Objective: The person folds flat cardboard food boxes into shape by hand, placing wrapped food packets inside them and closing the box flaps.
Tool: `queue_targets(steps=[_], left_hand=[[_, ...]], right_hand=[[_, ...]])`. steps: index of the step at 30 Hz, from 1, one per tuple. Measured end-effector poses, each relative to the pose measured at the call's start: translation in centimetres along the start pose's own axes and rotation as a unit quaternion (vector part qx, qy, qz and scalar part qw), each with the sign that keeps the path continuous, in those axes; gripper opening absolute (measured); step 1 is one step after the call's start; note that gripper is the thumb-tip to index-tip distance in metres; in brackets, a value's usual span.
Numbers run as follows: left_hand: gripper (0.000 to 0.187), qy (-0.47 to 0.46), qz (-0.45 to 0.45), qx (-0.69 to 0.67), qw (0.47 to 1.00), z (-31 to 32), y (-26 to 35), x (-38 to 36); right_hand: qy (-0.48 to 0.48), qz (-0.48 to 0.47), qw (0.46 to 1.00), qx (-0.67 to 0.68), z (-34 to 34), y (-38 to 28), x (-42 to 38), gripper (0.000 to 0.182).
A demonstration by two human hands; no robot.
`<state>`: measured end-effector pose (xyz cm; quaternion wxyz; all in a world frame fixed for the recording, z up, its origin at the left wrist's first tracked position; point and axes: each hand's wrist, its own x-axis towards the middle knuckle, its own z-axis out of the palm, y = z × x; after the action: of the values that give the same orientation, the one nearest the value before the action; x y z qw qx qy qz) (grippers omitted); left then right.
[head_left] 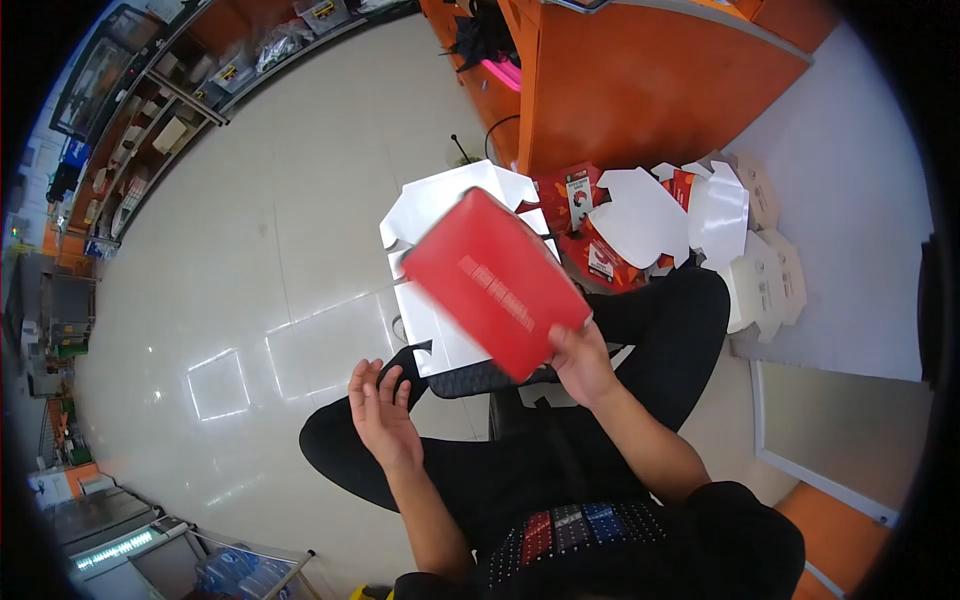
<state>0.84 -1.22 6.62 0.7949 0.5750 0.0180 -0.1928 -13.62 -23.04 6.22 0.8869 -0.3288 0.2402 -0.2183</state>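
Note:
A red cardboard box (490,285) with pale lettering is held up by its near right corner in my right hand (583,362), thumb on top. It is tilted and a little blurred. Under it lies a flat white box blank (445,210) with cut tabs, resting on a dark stool (470,384) between my knees; the red box hides much of it. My left hand (385,412) is off to the left, palm up with fingers apart and slightly curled, touching nothing, near the blank's lower left corner.
On the floor at right are red printed boxes (600,255), white blanks (640,220) and brown cartons (765,280). An orange wooden desk (650,90) stands ahead. A grey-framed panel (830,430) lies at right. Shelves (165,120) line the far left wall.

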Motion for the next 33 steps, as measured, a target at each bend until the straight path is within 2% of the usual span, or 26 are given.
queue_targets(steps=[2,3,4,5,7,8,9,11,13,14,15,17,19,20,23,25,26,28,31,32,33], left_hand=[[0.051,-0.049,0.022,-0.084,0.995,0.1,0.6,0.0],[0.05,-0.076,0.033,-0.127,0.988,0.2,0.9,0.3],[0.057,-0.171,0.065,-0.13,0.975,-1.6,-0.3,0.5],[0.057,-0.185,0.054,-0.186,0.963,-0.9,0.0,0.9],[0.06,-0.104,-0.078,-0.129,0.983,-1.0,-0.4,3.0],[0.061,-0.069,-0.082,-0.07,0.992,-0.7,-1.8,4.2],[0.061,-0.036,-0.088,-0.01,0.995,-0.7,-3.7,5.2],[0.06,-0.057,-0.127,0.116,0.983,-0.6,-7.0,6.5],[0.055,-0.091,-0.104,0.071,0.988,-1.3,-9.0,6.8],[0.051,-0.079,-0.098,0.182,0.975,-1.1,-9.0,6.7],[0.047,-0.068,-0.086,0.289,0.951,0.2,-8.0,6.5],[0.042,-0.068,0.031,0.51,0.857,1.4,-7.5,6.2],[0.039,-0.033,-0.015,0.382,0.923,0.6,-9.5,8.1],[0.039,-0.04,0.006,0.404,0.914,1.3,-9.4,8.8],[0.039,-0.038,0.052,0.443,0.894,2.6,-9.1,10.3],[0.04,-0.021,0.069,0.432,0.899,2.8,-9.4,10.7],[0.043,-0.015,0.052,0.436,0.898,2.2,-9.1,10.6],[0.046,-0.033,-0.073,0.387,0.918,4.2,-2.3,8.2],[0.05,-0.102,-0.181,0.22,0.953,1.3,-0.8,8.2],[0.052,-0.113,-0.193,0.275,0.935,2.0,-0.7,8.3],[0.053,-0.12,-0.206,0.329,0.914,3.1,-0.3,7.9]], right_hand=[[-0.08,-0.105,0.986,-0.104,1.9,-1.4,-1.6,0.073],[-0.15,-0.167,0.933,-0.282,1.4,-2.2,-1.5,0.073],[-0.189,-0.241,0.873,-0.38,1.5,-2.8,-0.5,0.07],[-0.225,-0.309,0.796,-0.47,1.6,-3.3,0.7,0.068],[-0.221,-0.35,0.7,-0.581,-0.3,-2.9,2.9,0.068],[-0.217,-0.368,0.647,-0.632,-1.5,-2.3,4.1,0.068],[-0.198,-0.341,0.643,-0.657,-2.5,-1.6,5.1,0.066],[-0.171,-0.294,0.579,-0.741,-5.8,0.0,6.7,0.071],[-0.164,-0.238,0.629,-0.722,-6.5,0.2,6.0,0.079],[-0.155,-0.217,0.65,-0.712,-6.7,0.1,5.8,0.083],[-0.164,-0.21,0.647,-0.714,-7.1,0.1,5.4,0.093],[-0.164,-0.234,0.63,-0.723,-7.5,0.4,5.4,0.098],[-0.165,-0.205,0.636,-0.725,-7.1,-0.3,5.4,0.102],[-0.155,-0.2,0.636,-0.729,-6.8,-0.6,5.6,0.105],[-0.152,-0.26,0.561,-0.771,-6.2,-2.3,7.0,0.086],[-0.113,-0.24,0.645,-0.717,-4.9,-5.3,7.1,0.078],[-0.093,-0.229,0.685,-0.685,-4.1,-6.9,6.9,0.074],[-0.009,-0.293,0.725,-0.624,-2.7,-11.1,7.5,0.063],[0.092,-0.323,0.779,-0.53,-1.0,-17.2,8.4,0.051],[0.113,-0.369,0.768,-0.511,-1.7,-17.9,9.4,0.044],[0.126,-0.362,0.796,-0.469,-2.0,-18.4,10.0,0.041]])
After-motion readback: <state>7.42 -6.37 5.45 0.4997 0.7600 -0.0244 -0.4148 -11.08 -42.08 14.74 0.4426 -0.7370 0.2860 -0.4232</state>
